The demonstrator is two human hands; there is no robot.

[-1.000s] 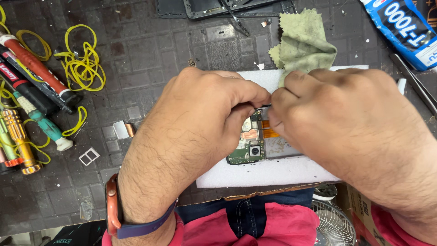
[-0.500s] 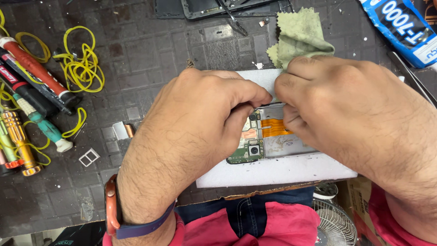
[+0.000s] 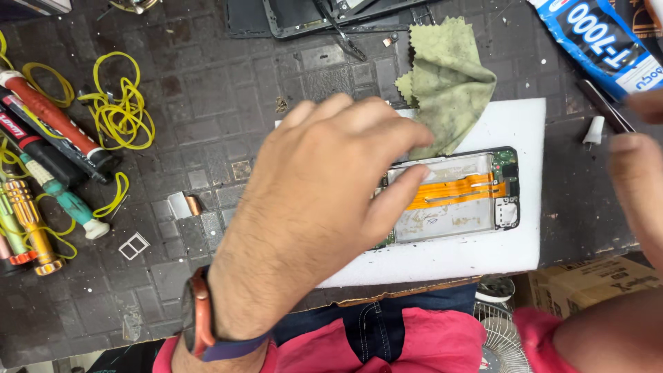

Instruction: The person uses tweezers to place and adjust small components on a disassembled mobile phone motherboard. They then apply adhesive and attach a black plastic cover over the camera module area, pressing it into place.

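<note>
Left hand (image 3: 324,200), palm down with fingers spread and loose, gripping nothing, fingertips resting on the near end of an opened phone (image 3: 452,197) with an orange flex cable (image 3: 459,190). Right hand (image 3: 639,186) at the frame's right edge, blurred; whether it grips anything cannot be told. The phone lies flat on a white foam pad (image 3: 497,252), a green cloth (image 3: 449,83) overlapping the pad's far edge. Dark gridded work mat (image 3: 207,103) beneath; yellow rubber bands (image 3: 121,110) and screwdrivers (image 3: 31,221) to the left.
</note>
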